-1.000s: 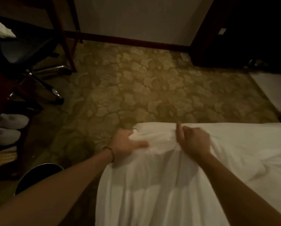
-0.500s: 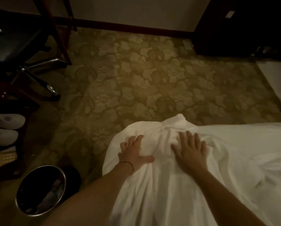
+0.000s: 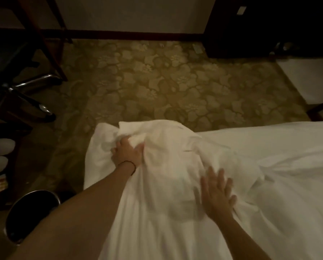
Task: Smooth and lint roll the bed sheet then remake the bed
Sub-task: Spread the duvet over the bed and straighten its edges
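The sheet [image 3: 232, 166] lies white over the bed's corner, and the corner itself is where it bunches: a puffed, creased mound rises at the far-left edge, with the carpet [image 3: 157, 81] just beyond it. From that mound the cloth runs back toward the person and away to the right, where long folds fan out across the bed.

The left hand [image 3: 126, 152] is the one at the mound. Its fingers curl into the gathered cloth and grip it, right on the corner's edge. The right hand [image 3: 216, 194] sits nearer the body and more toward the middle of the bed, fingers straight and spread, palm down on the sheet (it is blurred, so how hard it presses I cannot tell). The hands are well apart, the left farther out than the right.

So the slack lies ahead and left of both hands; the left is placed to draw the corner out or down over the edge, while the flat right can pin or sweep the creases rightward. A bin [image 3: 31, 212] stands on the floor beside the left forearm.
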A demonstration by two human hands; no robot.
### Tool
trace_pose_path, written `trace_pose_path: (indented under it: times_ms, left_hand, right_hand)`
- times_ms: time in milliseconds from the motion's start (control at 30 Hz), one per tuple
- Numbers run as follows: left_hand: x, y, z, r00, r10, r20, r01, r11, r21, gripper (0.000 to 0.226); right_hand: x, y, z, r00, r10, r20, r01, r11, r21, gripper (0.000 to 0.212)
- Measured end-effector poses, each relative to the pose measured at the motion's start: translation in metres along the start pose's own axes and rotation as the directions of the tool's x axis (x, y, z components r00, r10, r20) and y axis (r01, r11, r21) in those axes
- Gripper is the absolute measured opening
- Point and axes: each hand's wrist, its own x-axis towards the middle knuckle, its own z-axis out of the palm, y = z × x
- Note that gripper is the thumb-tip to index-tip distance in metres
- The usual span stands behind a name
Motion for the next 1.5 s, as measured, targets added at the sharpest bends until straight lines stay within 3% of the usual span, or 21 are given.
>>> trace_pose_path:
  times_ms: [33, 100, 200, 333, 400, 500, 567, 633, 700, 767, 867, 967, 1100, 1167, 1300, 1500]
  left_hand:
    - [-0.003, -0.007, 0.017, 0.996, -0.084, 0.007, 0.083, 0.990, 0.112, 0.074]
    - [-0.019, -0.013, 0.040, 0.993, -0.116, 0.029, 0.113, 0.990, 0.089, 0.069]
    - [-0.054, -0.019, 0.058, 0.988, 0.002, 0.151, -0.015, 0.996, 0.086, 0.063]
    - [-0.065, -0.016, 0.054, 0.949, -0.010, 0.314, -0.052, 0.981, 0.189, 0.076]
    - [-0.065, 0.006, 0.048, 0.938, 0.015, 0.348, -0.061, 0.991, 0.122, 0.089]
    - [-0.054, 0.067, 0.033, 0.908, 0.130, 0.397, -0.157, 0.987, 0.037, 0.074]
    - [-0.042, 0.105, 0.034, 0.852, 0.215, 0.478, -0.271, 0.961, 0.051, 0.063]
    - [-0.024, 0.135, 0.045, 0.741, 0.265, 0.617, -0.423, 0.898, 0.121, 0.059]
    - [-0.006, 0.154, 0.065, 0.625, 0.221, 0.748, -0.561, 0.794, 0.234, 0.059]
    - [0.011, 0.169, 0.083, 0.552, 0.173, 0.816, -0.667, 0.679, 0.307, 0.060]
    - [0.024, 0.181, 0.105, 0.469, 0.125, 0.874, -0.723, 0.622, 0.299, 0.070]
    - [0.018, 0.195, 0.130, 0.448, 0.136, 0.884, -0.747, 0.599, 0.287, 0.070]
    - [-0.010, 0.223, 0.191, 0.327, 0.194, 0.925, -0.831, 0.525, 0.184, 0.065]
    - [-0.024, 0.239, 0.229, 0.289, 0.208, 0.934, -0.804, 0.583, 0.119, 0.071]
    - [-0.056, 0.276, 0.286, 0.319, 0.190, 0.928, -0.541, 0.841, 0.014, 0.074]
    - [-0.116, 0.306, 0.340, 0.181, 0.136, 0.974, -0.450, 0.892, -0.040, 0.082]
  right_hand:
    - [-0.002, 0.008, 0.008, 0.999, -0.026, 0.021, 0.027, 0.999, -0.044, 0.062]
    - [-0.003, 0.023, 0.019, 0.998, -0.056, 0.036, 0.060, 0.990, -0.129, 0.062]
    - [-0.002, 0.035, 0.025, 0.997, -0.058, 0.056, 0.067, 0.983, -0.172, 0.064]
    - [-0.007, 0.026, 0.006, 0.994, -0.035, 0.106, 0.038, 0.999, -0.029, 0.060]
    - [-0.014, 0.021, -0.010, 0.991, 0.008, 0.135, -0.014, 0.999, 0.044, 0.063]
    - [-0.015, 0.011, -0.036, 0.976, 0.102, 0.192, -0.122, 0.988, 0.097, 0.068]
    - [-0.007, 0.002, -0.052, 0.964, 0.188, 0.190, -0.220, 0.961, 0.166, 0.071]
    - [0.009, -0.008, -0.063, 0.949, 0.258, 0.184, -0.294, 0.932, 0.212, 0.072]
    - [0.028, -0.017, -0.070, 0.933, 0.313, 0.180, -0.348, 0.910, 0.225, 0.071]
    - [0.048, -0.024, -0.077, 0.906, 0.390, 0.162, -0.420, 0.872, 0.252, 0.070]
    - [0.064, -0.024, -0.084, 0.867, 0.483, 0.123, -0.498, 0.827, 0.262, 0.068]
    - [0.064, -0.012, -0.080, 0.820, 0.562, 0.108, -0.571, 0.791, 0.218, 0.066]
    - [0.068, 0.026, -0.070, 0.725, 0.686, -0.063, -0.660, 0.717, 0.222, 0.063]
    - [0.075, 0.045, -0.060, 0.678, 0.721, -0.143, -0.684, 0.690, 0.238, 0.063]
    - [0.099, 0.056, -0.031, 0.577, 0.761, -0.296, -0.678, 0.648, 0.346, 0.064]
    - [0.112, 0.085, -0.007, 0.419, 0.793, -0.441, -0.661, 0.600, 0.451, 0.037]
